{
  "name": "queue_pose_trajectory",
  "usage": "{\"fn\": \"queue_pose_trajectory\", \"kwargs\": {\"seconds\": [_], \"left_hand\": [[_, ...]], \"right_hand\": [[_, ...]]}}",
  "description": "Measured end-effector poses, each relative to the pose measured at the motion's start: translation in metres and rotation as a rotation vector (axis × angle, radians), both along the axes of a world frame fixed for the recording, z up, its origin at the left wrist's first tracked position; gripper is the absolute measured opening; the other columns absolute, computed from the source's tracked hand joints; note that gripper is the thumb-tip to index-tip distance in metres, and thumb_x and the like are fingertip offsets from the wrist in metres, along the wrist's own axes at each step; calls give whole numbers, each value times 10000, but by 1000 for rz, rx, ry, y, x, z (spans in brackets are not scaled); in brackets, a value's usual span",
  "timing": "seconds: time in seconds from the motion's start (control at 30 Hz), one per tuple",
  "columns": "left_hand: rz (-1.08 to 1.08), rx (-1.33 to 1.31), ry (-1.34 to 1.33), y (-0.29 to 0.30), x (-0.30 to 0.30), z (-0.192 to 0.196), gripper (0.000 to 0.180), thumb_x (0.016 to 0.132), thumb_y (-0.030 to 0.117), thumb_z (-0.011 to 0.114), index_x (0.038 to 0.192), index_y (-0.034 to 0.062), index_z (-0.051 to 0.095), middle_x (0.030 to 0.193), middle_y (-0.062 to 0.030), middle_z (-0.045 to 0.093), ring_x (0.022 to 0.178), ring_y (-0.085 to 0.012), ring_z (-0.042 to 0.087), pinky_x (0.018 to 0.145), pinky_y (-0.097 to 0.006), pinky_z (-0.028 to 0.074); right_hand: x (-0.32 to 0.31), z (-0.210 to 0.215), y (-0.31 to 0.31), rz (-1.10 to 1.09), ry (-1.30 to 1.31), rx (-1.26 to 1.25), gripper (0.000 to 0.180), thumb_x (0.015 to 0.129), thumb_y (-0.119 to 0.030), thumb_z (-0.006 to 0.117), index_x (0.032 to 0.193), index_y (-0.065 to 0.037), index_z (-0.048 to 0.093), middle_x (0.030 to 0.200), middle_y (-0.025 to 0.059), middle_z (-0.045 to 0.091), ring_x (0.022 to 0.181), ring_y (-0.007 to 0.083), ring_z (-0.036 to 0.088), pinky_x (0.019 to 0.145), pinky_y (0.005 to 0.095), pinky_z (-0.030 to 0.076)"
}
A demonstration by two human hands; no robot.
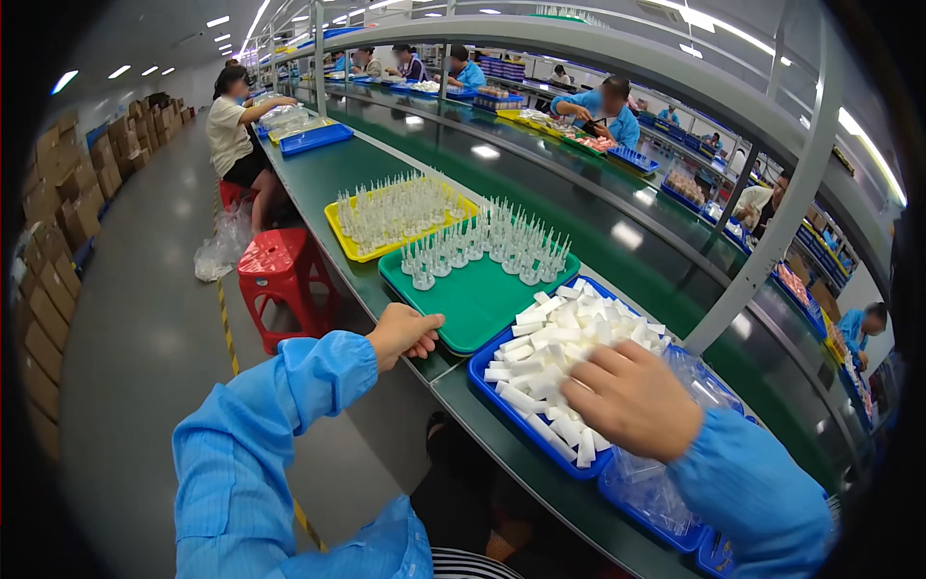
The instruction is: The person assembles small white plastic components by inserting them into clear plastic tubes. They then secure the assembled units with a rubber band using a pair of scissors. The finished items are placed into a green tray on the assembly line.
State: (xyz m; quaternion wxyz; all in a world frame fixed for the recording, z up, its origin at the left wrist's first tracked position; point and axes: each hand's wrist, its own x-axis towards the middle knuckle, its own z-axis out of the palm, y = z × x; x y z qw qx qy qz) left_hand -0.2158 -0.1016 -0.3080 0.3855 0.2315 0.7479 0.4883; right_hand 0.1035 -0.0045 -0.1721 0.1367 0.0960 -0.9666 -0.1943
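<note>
Over the right side of the blue tray (586,471), the right hand (632,400) has bent, blurred fingers close together at the heaped short white sticks (555,336) — whether they pinch one, I cannot tell. The heap is mounded, so careless raking could spill sticks past the rim. The left hand (403,335) curls its fingers together at the green tray (473,314)'s near edge; a knock there could topple the clear needle-tipped pieces (526,253) standing toward its far edge — or jolt the yellow tray (363,255) beyond.

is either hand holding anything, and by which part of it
It cannot be told: the left hand curls at the edge of the green tray; the right hand, blurred, is over the white pieces.
</note>
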Motion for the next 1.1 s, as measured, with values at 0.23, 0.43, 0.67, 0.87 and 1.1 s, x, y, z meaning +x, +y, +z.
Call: {"fn": "queue_pose_trajectory", "kwargs": {"seconds": [0.23,0.43,0.67,0.87,1.1], "left_hand": [[55,288,-158,13,15,6,313,873,318,740,785,50,605,668,-45,608,532,-131,594,486,-247,467],[105,502,-406,10,20,1,230,924,243,690,883,55,563,933,-87,650,893,-237,691,756,-357,576],[153,773,-497,18,22,10,132,937,191,650,981,81,593,1040,-72,672,920,-224,680,884,-405,541],[91,922,-482,19,9,44,131,922,166,644,1021,80,631,1038,-74,693,945,-210,678,870,-385,551],[139,999,-335,-1,0,97,137,908,151,654,1019,73,639,1022,-77,684,929,-221,680,848,-379,560]], "right_hand": [[-123,-48,21,-67,37,-83,135,824,-209,675,876,-95,625,879,41,631,936,215,597,805,364,451],[-120,-29,65,-173,190,-140,154,824,-223,717,874,-107,630,829,49,638,876,237,608,770,388,444],[-85,-23,83,-195,298,-203,100,807,-158,714,766,-117,633,728,36,630,747,229,596,658,391,429],[-101,-48,26,-49,40,-149,167,794,-239,705,783,-109,600,755,36,604,817,210,587,725,364,428],[-178,-112,-1,-259,72,-39,242,802,-286,712,875,-75,618,838,56,632,862,216,596,769,365,425]]}}
